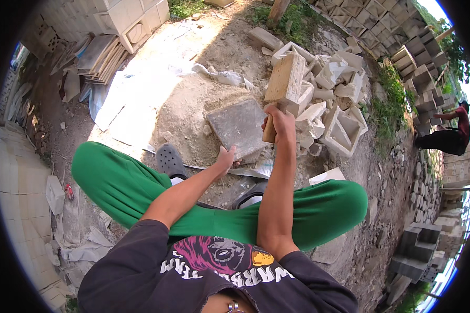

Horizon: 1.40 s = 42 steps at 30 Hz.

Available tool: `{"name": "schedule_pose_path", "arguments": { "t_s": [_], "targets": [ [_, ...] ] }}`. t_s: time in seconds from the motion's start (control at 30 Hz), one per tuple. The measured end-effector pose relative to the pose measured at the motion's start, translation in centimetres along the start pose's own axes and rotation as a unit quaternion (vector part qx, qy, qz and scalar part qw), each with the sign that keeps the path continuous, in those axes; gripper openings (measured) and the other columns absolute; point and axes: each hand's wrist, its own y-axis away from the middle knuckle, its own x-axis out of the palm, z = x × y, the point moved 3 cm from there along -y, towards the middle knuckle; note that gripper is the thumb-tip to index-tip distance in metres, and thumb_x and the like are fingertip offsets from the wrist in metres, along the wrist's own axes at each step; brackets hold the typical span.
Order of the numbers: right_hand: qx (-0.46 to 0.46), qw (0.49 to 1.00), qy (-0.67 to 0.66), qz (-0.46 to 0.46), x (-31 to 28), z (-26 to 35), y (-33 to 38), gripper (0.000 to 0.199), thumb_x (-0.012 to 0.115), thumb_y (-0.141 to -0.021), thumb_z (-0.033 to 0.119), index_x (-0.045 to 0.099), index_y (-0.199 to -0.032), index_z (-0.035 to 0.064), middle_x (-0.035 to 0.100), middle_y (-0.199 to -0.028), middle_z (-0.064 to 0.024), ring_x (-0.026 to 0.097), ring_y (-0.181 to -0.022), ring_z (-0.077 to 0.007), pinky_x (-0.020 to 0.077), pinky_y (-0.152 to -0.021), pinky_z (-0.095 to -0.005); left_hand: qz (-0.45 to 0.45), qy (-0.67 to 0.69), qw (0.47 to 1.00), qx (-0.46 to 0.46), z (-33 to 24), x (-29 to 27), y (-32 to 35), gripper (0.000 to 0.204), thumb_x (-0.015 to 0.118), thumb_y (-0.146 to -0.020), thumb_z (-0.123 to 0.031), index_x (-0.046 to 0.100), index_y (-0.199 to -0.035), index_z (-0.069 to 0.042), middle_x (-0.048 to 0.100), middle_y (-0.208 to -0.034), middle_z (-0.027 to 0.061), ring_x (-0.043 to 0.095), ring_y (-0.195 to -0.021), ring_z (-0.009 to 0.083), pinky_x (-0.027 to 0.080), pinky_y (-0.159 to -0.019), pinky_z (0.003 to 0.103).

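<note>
My right hand [280, 121] is closed round the handle of a big wooden mallet [285, 78], whose blocky pale head is raised above the ground on the right. My left hand [227, 159] grips the near edge of a flat, square grey slab [237, 125], thumb on top and fingers partly hidden beneath. The slab rests slightly tilted on dusty, sandy ground [185, 112] in front of my feet. The mallet is apart from the slab, up and to its right.
Broken pale cast blocks [344, 128] are heaped to the right. Stacked wooden boards [102, 57] and a pale block wall [133, 21] stand at the far left. A crumpled white sack [224, 77] lies beyond the slab. Another person [451, 130] is at the far right by stacked blocks.
</note>
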Motion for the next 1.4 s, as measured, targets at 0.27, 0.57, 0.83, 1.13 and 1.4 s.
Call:
{"name": "schedule_pose_path", "arguments": {
  "t_s": [0.27, 0.57, 0.83, 1.13, 1.4],
  "targets": [
    [0.082, 0.995, 0.053, 0.027, 1.4, -8.6, -4.1, 0.028, 0.072, -0.075, 0.013, 0.061, -0.090, -0.0073, 0.060, -0.069, -0.0117, 0.061, -0.054, -0.0243, 0.0516, -0.050, -0.0386, -0.068, -0.554, 0.814, 0.159, -2.1, -6.2, -2.4, 0.038, 0.064, -0.093, -0.026, 0.054, -0.119, 0.000, 0.062, -0.100, 0.0201, 0.063, -0.091, 0.0412, 0.051, -0.084, 0.049],
    [0.125, 0.982, 0.132, 0.055, 2.4, -19.7, -4.3, 0.030, 0.073, -0.072, 0.019, 0.068, -0.082, -0.0092, 0.067, -0.070, -0.0150, 0.067, -0.060, -0.0255, 0.0540, -0.056, -0.0397, -0.157, -0.528, 0.771, 0.320, -8.5, -10.2, -6.5, 0.041, 0.068, -0.086, -0.024, 0.057, -0.120, -0.006, 0.058, -0.115, 0.0237, 0.057, -0.110, 0.0424, 0.048, -0.093, 0.049],
    [0.066, 0.970, 0.234, 0.017, 2.0, -24.2, -5.4, 0.029, 0.073, -0.072, 0.019, 0.066, -0.080, -0.0088, 0.066, -0.066, -0.0128, 0.065, -0.054, -0.0240, 0.0505, -0.051, -0.0372, -0.152, -0.515, 0.800, 0.269, -8.2, -10.6, -8.3, 0.034, 0.069, -0.084, -0.022, 0.056, -0.113, -0.012, 0.062, -0.104, 0.0196, 0.061, -0.099, 0.0401, 0.049, -0.085, 0.049],
    [0.100, 0.974, 0.191, 0.072, 1.9, -23.7, -5.2, 0.038, 0.071, -0.071, 0.021, 0.064, -0.094, -0.0087, 0.069, -0.078, -0.0148, 0.068, -0.062, -0.0254, 0.0532, -0.060, -0.0378, -0.247, -0.393, 0.840, 0.281, -7.3, -8.7, -5.2, 0.039, 0.065, -0.087, -0.020, 0.054, -0.123, -0.010, 0.056, -0.115, 0.0183, 0.060, -0.102, 0.0386, 0.049, -0.088, 0.046],
    [0.134, 0.978, 0.141, 0.070, 1.9, -21.4, -3.3, 0.022, 0.069, -0.075, 0.013, 0.061, -0.088, -0.0025, 0.062, -0.068, -0.0095, 0.063, -0.052, -0.0213, 0.0499, -0.049, -0.0344, -0.136, -0.336, 0.863, 0.351, -7.8, -5.2, -4.9, 0.041, 0.062, -0.091, -0.017, 0.052, -0.130, -0.013, 0.056, -0.119, 0.0166, 0.058, -0.109, 0.0371, 0.049, -0.093, 0.046]
  ]
}}
